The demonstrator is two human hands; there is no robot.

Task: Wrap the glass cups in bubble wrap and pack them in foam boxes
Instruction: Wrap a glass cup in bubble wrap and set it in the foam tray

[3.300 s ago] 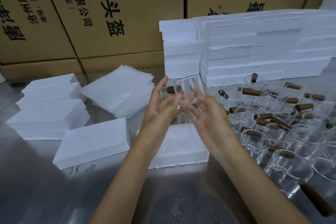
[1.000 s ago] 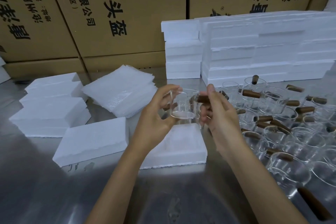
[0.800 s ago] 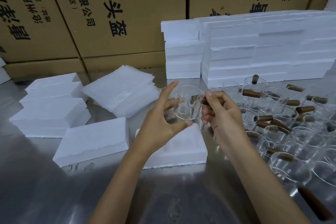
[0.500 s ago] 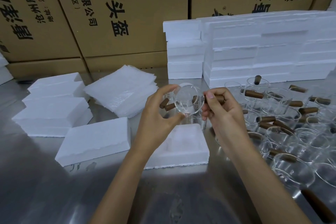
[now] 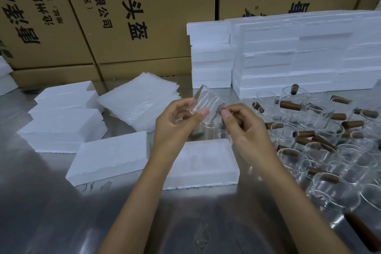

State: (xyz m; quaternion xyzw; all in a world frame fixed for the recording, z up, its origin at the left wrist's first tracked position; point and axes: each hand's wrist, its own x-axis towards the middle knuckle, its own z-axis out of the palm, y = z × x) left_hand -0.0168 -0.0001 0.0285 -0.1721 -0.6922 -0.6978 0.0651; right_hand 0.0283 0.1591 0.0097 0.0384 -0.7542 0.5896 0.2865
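Observation:
I hold a clear glass cup tilted in the air above the open foam box. My left hand grips the cup's body between thumb and fingers. My right hand is curled round the cup's brown handle, which its fingers mostly hide. A stack of bubble wrap sheets lies behind my left hand. Several more glass cups with brown wooden handles crowd the table on the right.
Foam box pieces lie at the left and front left on the steel table. A tall stack of foam boxes stands at the back right. Cardboard cartons line the back.
I have turned the cup in my hands: it stood upright, then showed its round base, and now lies tilted with its side up. Both hands stayed above the foam box.

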